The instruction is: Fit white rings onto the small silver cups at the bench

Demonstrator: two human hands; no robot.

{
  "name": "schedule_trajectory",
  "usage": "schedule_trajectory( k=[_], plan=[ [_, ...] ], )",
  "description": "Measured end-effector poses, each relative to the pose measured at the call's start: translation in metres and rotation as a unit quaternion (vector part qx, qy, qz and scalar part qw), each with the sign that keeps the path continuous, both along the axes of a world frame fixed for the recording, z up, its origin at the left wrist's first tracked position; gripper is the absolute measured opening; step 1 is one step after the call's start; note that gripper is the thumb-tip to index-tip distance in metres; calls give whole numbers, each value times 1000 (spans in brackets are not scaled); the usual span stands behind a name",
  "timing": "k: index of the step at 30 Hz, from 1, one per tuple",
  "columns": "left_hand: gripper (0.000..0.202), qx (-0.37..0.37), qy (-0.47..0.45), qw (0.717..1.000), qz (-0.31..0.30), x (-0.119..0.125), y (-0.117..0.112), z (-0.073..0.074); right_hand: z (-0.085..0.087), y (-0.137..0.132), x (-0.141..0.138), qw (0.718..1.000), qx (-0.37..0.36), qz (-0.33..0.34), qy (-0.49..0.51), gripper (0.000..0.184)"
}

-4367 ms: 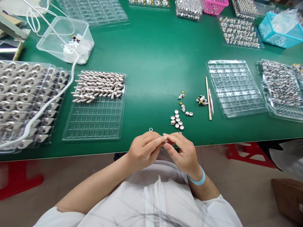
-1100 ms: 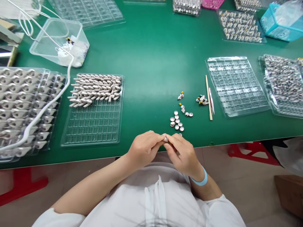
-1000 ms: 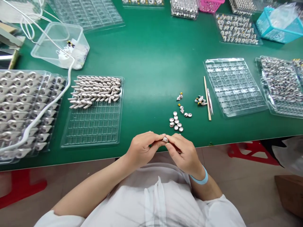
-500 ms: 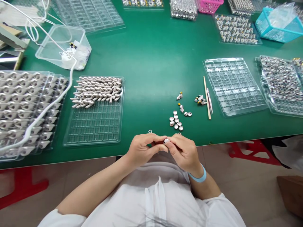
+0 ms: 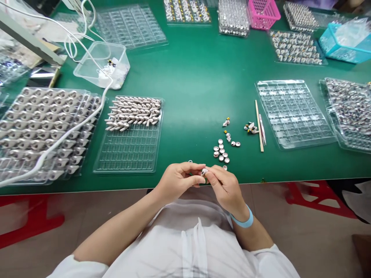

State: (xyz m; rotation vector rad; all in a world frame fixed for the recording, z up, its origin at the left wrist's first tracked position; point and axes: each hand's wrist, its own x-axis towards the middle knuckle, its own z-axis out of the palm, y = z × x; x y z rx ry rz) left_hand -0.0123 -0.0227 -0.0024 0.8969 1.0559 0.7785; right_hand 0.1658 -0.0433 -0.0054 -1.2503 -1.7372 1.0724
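Observation:
My left hand (image 5: 179,180) and my right hand (image 5: 224,186) meet at the near edge of the green table (image 5: 191,77). Together their pinched fingertips hold a small white earbud part (image 5: 204,171). Just beyond the hands lie several small silver caps (image 5: 220,150) and a tiny ring (image 5: 190,161). A few loose white parts (image 5: 226,122) with yellow tips lie further out, more of them (image 5: 251,127) to the right. A clear tray (image 5: 131,135) to the left holds rows of white stem pieces in its far half.
A wooden stick (image 5: 259,125) and tweezers (image 5: 262,128) lie by an empty clear tray (image 5: 294,114). Filled trays sit at far left (image 5: 43,131) and far right (image 5: 350,110). A clear tub (image 5: 101,65), white cable (image 5: 72,129), pink basket (image 5: 263,13) and blue basket (image 5: 343,42) stand behind.
Both hands stay pinched on the small part at the table edge, fingers shifting slightly. The camera has tilted up and left, so more of the far table shows.

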Motion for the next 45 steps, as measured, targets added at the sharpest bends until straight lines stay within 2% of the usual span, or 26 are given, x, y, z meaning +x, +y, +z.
schedule_trajectory(
  k=[2,7,16,22,25,30,33,38,42,45],
  plan=[
    [30,-63,-53,997,9,-3,1,3,2,1,3,1000,-23,7,8,28],
    [31,-187,-142,971,51,-13,1,9,6,-6,14,998,-7,-54,-1,27],
    [33,-260,-228,932,105,-25,-7,14,0,-12,27,994,-3,-104,-39,30],
    [38,-258,-247,925,131,-35,-8,21,-2,-8,32,989,21,-137,-45,24],
    [40,-237,-248,928,145,-42,-7,25,-3,-5,34,985,36,-161,-58,27],
    [43,-204,-262,930,160,-50,-9,24,-9,-3,34,980,56,-188,-46,26],
    [45,-200,-271,928,161,-52,-11,20,-11,-4,32,980,68,-182,-37,22],
    [47,-204,-271,925,170,-48,-13,15,-7,-5,22,986,94,-130,-39,25],
    [45,-170,-206,949,169,-46,-11,16,-3,-3,13,989,115,-90,-39,28],
    [42,-86,-97,972,194,-60,-4,19,-2,-3,16,987,119,-96,-45,29]
  ],
)
